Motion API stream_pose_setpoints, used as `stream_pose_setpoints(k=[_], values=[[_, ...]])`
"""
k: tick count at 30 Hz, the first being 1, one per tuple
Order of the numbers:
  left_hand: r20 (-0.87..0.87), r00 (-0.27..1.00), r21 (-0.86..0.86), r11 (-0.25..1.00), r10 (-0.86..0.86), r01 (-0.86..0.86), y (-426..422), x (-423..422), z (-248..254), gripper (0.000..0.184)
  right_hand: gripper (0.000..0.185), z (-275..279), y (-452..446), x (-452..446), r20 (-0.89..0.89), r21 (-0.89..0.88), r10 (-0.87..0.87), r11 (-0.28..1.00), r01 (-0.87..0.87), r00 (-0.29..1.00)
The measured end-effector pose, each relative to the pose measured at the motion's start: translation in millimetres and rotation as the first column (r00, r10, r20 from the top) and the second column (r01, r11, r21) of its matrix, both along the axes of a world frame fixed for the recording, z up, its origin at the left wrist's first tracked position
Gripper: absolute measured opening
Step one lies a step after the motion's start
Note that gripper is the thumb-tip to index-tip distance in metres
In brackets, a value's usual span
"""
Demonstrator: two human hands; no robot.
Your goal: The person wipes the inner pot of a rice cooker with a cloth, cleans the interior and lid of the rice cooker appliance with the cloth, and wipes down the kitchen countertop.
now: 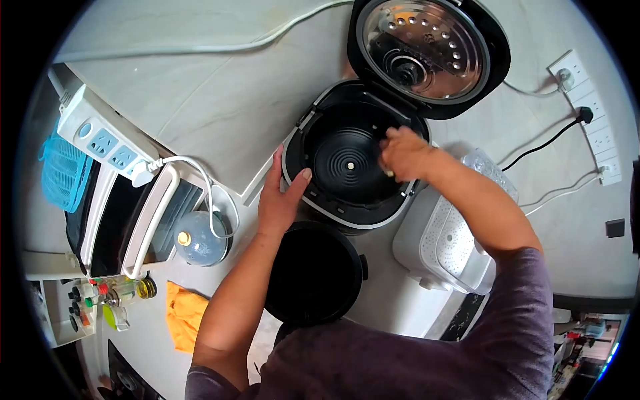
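A black rice cooker [350, 220] with its lid [427, 57] swung up stands in front of me; its inside shows a ringed base with a small pale knob in the centre. My left hand [279, 203] lies along the cooker's near-left rim, fingers stretched down its outer side and thumb on the edge. Over the right part of the cavity, my right hand [405, 155] is closed, its fingers curled and slightly blurred; what they hold, if anything, is hidden. Close to my body sits a black inner pot [317, 273], below the cooker.
To the right stands a white appliance with a perforated tray [453, 237]. Wall sockets [590, 113] with plugged cords are beyond it. At left are a power strip [103, 137], a toaster oven [133, 220], a dark rounded container [200, 239], an orange cloth [183, 317] and several bottles [117, 291].
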State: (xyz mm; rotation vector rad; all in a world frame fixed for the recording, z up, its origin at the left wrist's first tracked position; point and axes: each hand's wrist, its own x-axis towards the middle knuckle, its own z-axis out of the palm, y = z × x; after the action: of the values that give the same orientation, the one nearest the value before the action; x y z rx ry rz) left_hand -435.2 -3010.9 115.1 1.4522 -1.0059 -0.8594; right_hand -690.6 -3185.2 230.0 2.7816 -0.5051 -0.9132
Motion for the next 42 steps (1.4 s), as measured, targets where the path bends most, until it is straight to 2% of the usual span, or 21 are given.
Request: stream_pose_setpoints(k=[1,2,4,6,8,10,12,17,19,21,22,25,27,28,29,32,34,36,38,41,42], values=[[-0.003,1.0,0.008,1.0,0.01,-0.01,-2,1,1,0.087,0.023,-13,6,14,-0.027,0.301,-0.209,0.931,0.207,0.978],[-0.009,1.0,0.019,1.0,0.015,-0.015,-1,-2,1,0.087,0.024,-33,14,27,-0.119,0.565,-0.393,0.729,0.388,0.912],[-0.03,0.999,0.023,1.0,0.02,-0.02,0,-3,1,0.087,0.023,-95,-8,35,-0.123,0.593,-0.372,0.715,0.369,0.92],[-0.062,0.998,0.009,1.0,0.018,-0.017,-1,-5,-1,0.086,0.021,-86,14,58,-0.252,0.904,-0.807,0.001,0.428,0.534],[-0.031,0.999,-0.004,1.0,0.02,-0.02,0,-7,3,0.086,0.018,-118,8,98,0.039,0.813,-0.744,0.412,0.412,0.667],[0.008,1.0,-0.003,1.0,0.016,-0.016,1,-5,3,0.086,0.015,-111,7,116,0.111,0.865,-0.876,0.318,0.388,0.469],[0.055,0.998,0.01,1.0,0.006,-0.007,-1,-3,0,0.085,0.013,-90,7,125,-0.22,0.967,-0.97,-0.23,0.106,-0.099],[0.073,0.997,-0.001,1.0,0.023,-0.023,0,-2,0,0.085,0.021,-82,-17,108,-0.183,0.983,-0.924,-0.168,-0.073,-0.336],[0.171,0.983,-0.012,0.998,0.06,-0.059,2,-5,0,0.085,0.022,-92,-36,111,-0.098,0.982,-0.867,-0.006,-0.187,-0.489],[0.069,0.997,-0.005,0.999,0.034,-0.034,-1,-5,-4,0.085,0.012,-105,-15,129,0.096,0.962,-0.783,0.231,-0.144,-0.615],[0.018,0.999,-0.003,1.0,0.026,-0.026,-2,-5,-5,0.084,0.016,-155,-19,141,0.389,0.906,-0.747,0.415,0.079,-0.54],[0.107,0.993,-0.006,0.999,0.045,-0.045,1,-5,3,0.084,0.022,-111,12,122,0.323,0.928,-0.943,0.333,0.169,0.081],[0.114,0.992,-0.011,0.999,0.048,-0.047,0,-4,0,0.084,0.019,-90,-2,104,0.821,0.384,-0.419,0.908,0.168,0.389],[0.077,0.996,-0.005,0.999,0.034,-0.034,0,-2,-2,0.084,0.018,-78,-10,93,0.858,0.004,-0.045,0.997,0.082,0.512],[0.038,0.999,0.001,1.0,0.019,-0.019,0,-3,-3,0.084,0.011,-57,-25,81,0.678,-0.379,0.366,0.917,-0.124,0.637],[0.014,1.0,0.016,1.0,0.006,-0.007,2,-3,6,0.085,0.017,-59,-46,46,0.335,-0.48,0.378,0.857,-0.189,0.863],[0.022,1.0,0.032,0.999,0.01,-0.01,0,-2,2,0.085,0.024,-60,-26,28,0.238,-0.356,0.077,0.934,0.013,0.968],[0.006,1.0,0.026,1.0,0.011,-0.011,1,-2,-1,0.085,0.03,-55,-4,35,-0.113,-0.091,-0.263,0.963,0.253,0.958],[-0.031,1.0,-0.006,1.0,0.002,-0.003,0,-3,-1,0.085,0.035,-86,6,37,-0.114,0.227,-0.385,0.887,0.402,0.916],[0.054,0.998,-0.007,1.0,0.019,-0.018,-2,-1,-6,0.084,0.034,-58,11,55,-0.07,0.714,-0.613,0.519,0.469,0.787],[0.063,0.998,-0.007,1.0,0.024,-0.023,-2,-1,-4,0.084,0.029,-46,18,68,-0.049,0.795,-0.816,0.317,0.518,0.576]])
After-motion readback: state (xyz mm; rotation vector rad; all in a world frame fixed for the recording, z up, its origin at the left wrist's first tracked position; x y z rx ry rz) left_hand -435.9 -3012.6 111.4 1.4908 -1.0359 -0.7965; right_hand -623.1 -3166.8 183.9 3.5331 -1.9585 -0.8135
